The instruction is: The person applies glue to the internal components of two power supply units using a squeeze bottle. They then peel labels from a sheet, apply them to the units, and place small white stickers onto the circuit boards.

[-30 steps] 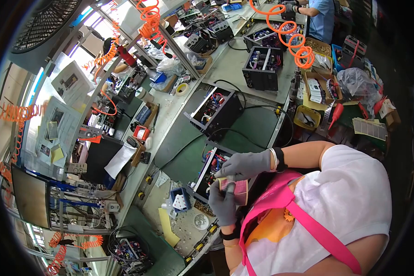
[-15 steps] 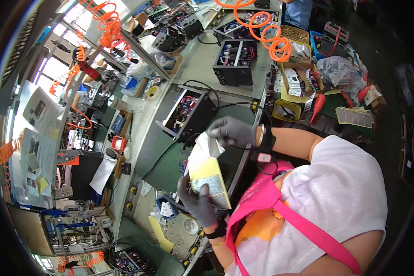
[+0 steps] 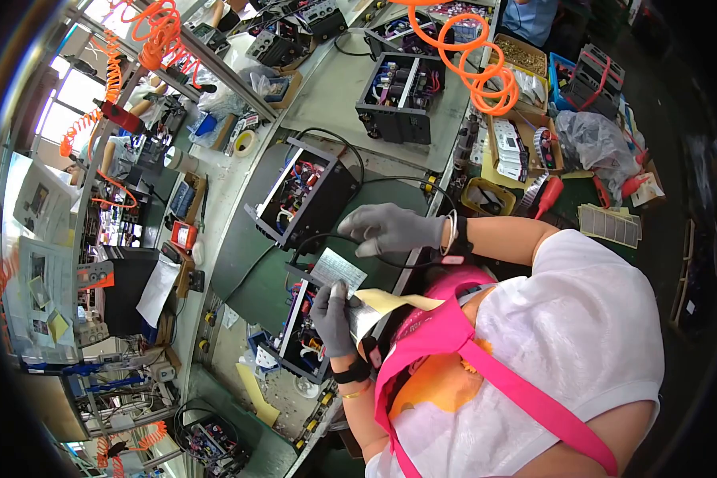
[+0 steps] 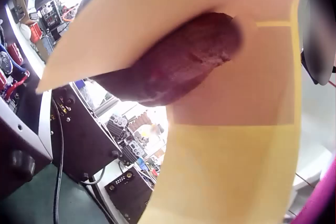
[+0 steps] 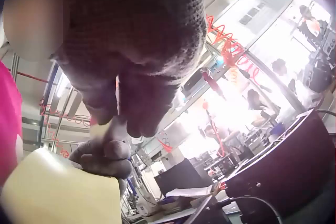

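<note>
In the head view, the gloved left hand point(image 3: 332, 320) pinches a yellow-backed label sheet point(image 3: 392, 301), thumb on top. The sheet is bent, with a whitish printed part point(image 3: 338, 269) beyond the thumb. The left wrist view shows the dark thumb across the yellow sheet point(image 4: 226, 166). Just above the printed part, the gloved right hand point(image 3: 394, 229) hovers with fingers bent loosely and thumb apart, nothing visible between them. In the right wrist view, the right hand point(image 5: 136, 61) is close to the left fingers and yellow sheet point(image 5: 63, 192). An open-topped device point(image 3: 304, 331) lies beside the left hand.
A second open device point(image 3: 311, 191) stands on the green mat, with a black cable point(image 3: 358, 155) around it. Another device point(image 3: 398, 95) is farther along the bench. Parts boxes point(image 3: 518, 147) and a red bottle point(image 3: 549, 197) are on the right. An orange coiled hose point(image 3: 486, 80) hangs above.
The sheet has turned and bent, its yellow part moving toward the body. The right hand, which held a white piece at the sheet, now stands apart from it. The view has shifted.
</note>
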Tool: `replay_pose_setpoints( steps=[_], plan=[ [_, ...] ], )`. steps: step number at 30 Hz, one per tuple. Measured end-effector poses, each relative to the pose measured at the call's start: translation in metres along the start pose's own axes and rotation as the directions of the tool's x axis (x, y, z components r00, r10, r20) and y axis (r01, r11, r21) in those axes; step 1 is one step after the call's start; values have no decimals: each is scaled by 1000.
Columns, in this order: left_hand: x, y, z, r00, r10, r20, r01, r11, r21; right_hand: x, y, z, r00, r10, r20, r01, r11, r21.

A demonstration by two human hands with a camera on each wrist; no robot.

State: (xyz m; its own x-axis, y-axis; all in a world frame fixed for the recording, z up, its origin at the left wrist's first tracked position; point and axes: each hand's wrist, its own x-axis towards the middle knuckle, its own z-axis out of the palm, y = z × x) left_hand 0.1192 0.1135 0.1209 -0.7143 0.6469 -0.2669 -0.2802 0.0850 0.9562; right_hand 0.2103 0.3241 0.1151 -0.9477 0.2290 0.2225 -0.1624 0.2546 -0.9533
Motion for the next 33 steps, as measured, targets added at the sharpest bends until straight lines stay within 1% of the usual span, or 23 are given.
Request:
replay_pose_setpoints(
  steps=[1, 2, 4, 5, 6, 7, 8, 9, 11, 13, 14, 15, 19, 20, 23, 25, 28, 31, 33],
  plan=[
    [4, -2, 4, 1000, 0, -12, 0, 1000, -10, 3, 12, -1, 970, 237, -50, -230, 966, 118],
    [8, -4, 10, 1000, 3, -3, -3, 1000, -4, 7, 27, -2, 975, 216, 49, -222, 951, 214],
    [21, -16, 16, 999, 24, 31, -24, 1000, 14, 12, 40, 7, 941, 282, 185, -333, 859, 388],
    [27, -24, 18, 995, 90, 38, -94, 987, 134, 13, 44, 11, 918, 304, 255, -392, 795, 464],
    [26, -21, 24, 999, 45, 30, -49, 987, 152, 14, 45, 11, 918, 359, 167, -395, 799, 454],
    [25, -16, 28, 1000, 2, 22, -5, 986, 169, 19, 53, 9, 928, 357, 107, -364, 808, 463],
    [34, -42, 17, 993, 117, -30, -105, 956, 272, 26, 67, 7, 934, 353, 48, -334, 819, 468],
    [33, -51, 9, 992, 80, -100, -48, 957, 286, 33, 82, 3, 937, 348, -10, -303, 829, 470],
    [12, -29, 12, 986, -33, -164, 62, 983, 171, 53, 115, -11, 920, 389, -57, -320, 826, 463],
    [1, -42, -12, 986, -38, -164, 66, 983, 170, 73, 151, -22, 904, 419, -86, -344, 832, 434],
    [-5, -48, -20, 978, -65, -200, 98, 982, 159, 81, 164, -26, 895, 440, -73, -379, 837, 395],
    [-10, -51, -23, 969, -60, -238, 94, 987, 133, 89, 176, -29, 885, 461, -59, -412, 838, 358],
    [-17, -60, -34, 963, -71, -261, 102, 989, 108, 110, 218, -27, 831, 553, -59, -531, 821, 211],
    [-17, -61, -33, 960, -70, -270, 101, 990, 103, 113, 227, -28, 840, 542, -43, -524, 828, 201],
    [-16, -64, -35, 956, -72, -285, 97, 993, 73, 116, 237, -27, 856, 516, 4, -510, 844, 168],
    [-15, -63, -33, 958, -70, -279, 85, 995, 42, 116, 231, -29, 862, 507, 18, -504, 853, 138],
    [-16, -58, -30, 957, -81, -280, 95, 995, 35, 116, 225, -30, 813, 582, 29, -578, 799, 163],
    [-16, -58, -30, 959, -76, -273, 90, 995, 40, 116, 223, -29, 804, 595, 17, -589, 792, 161],
    [-16, -58, -30, 959, -75, -272, 88, 995, 37, 115, 221, -28, 815, 580, -1, -573, 805, 157]
  ],
)
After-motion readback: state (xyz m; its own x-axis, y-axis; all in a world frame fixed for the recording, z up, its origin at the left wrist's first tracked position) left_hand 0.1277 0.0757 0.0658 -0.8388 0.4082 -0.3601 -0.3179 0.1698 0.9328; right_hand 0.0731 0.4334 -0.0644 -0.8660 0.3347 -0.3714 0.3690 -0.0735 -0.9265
